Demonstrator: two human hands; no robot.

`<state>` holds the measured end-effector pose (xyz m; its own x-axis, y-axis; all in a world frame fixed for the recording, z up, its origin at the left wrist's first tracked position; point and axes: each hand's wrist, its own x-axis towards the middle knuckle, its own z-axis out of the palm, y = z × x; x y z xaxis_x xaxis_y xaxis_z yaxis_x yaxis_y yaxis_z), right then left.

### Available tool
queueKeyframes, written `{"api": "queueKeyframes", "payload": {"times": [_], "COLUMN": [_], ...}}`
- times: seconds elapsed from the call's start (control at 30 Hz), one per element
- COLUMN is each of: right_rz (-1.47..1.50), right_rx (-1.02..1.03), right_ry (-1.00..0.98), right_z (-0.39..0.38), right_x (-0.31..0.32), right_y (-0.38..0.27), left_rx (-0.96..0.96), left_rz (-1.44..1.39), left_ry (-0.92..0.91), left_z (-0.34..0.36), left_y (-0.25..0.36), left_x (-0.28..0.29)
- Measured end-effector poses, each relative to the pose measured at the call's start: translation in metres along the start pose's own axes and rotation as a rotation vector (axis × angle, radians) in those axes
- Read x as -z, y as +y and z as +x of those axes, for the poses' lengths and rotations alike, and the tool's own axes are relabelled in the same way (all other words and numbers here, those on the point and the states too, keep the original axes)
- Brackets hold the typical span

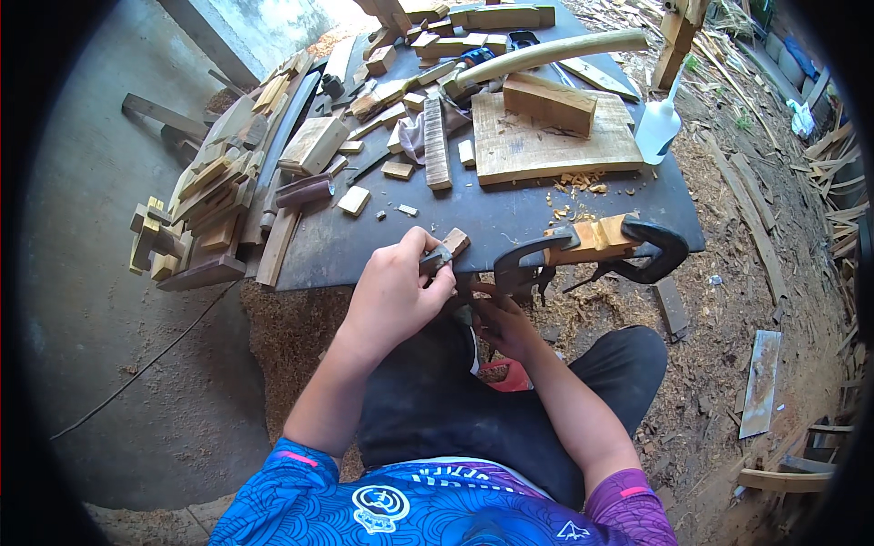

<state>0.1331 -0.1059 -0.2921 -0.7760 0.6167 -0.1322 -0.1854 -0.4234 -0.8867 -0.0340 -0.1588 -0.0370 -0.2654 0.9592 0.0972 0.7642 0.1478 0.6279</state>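
The left hand is closed around a small wooden block at the near edge of the dark worktable, while the right hand, at its 4 o'clock, is curled under that edge, its grip hidden, with a black clamp at 3 o'clock

wood offcuts, flat board, white bottle
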Motion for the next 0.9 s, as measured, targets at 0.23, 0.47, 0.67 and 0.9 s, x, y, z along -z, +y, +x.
{"api": "queueKeyframes", "payload": {"times": [0.23, 0.47, 0.67, 0.9], "right_rz": [0.453, 0.325, 0.342, 0.367], "right_rx": [-0.197, -0.234, -0.253, -0.238], "right_ry": [-0.088, -0.019, -0.017, 0.116], "right_z": [-0.007, -0.003, -0.002, -0.007], "right_x": [-0.014, -0.032, -0.041, -0.035], "right_y": [-0.016, -0.014, -0.019, -0.022], "left_rx": [-0.041, -0.154, -0.273, -0.209], "left_rz": [-0.037, -0.038, 0.019, -0.102], "left_ry": [-0.125, -0.215, -0.16, -0.162], "left_z": [0.008, 0.017, 0.023, 0.02], "left_y": [0.003, 0.0, -0.01, -0.02], "left_x": [0.016, 0.028, 0.03, 0.023]}}
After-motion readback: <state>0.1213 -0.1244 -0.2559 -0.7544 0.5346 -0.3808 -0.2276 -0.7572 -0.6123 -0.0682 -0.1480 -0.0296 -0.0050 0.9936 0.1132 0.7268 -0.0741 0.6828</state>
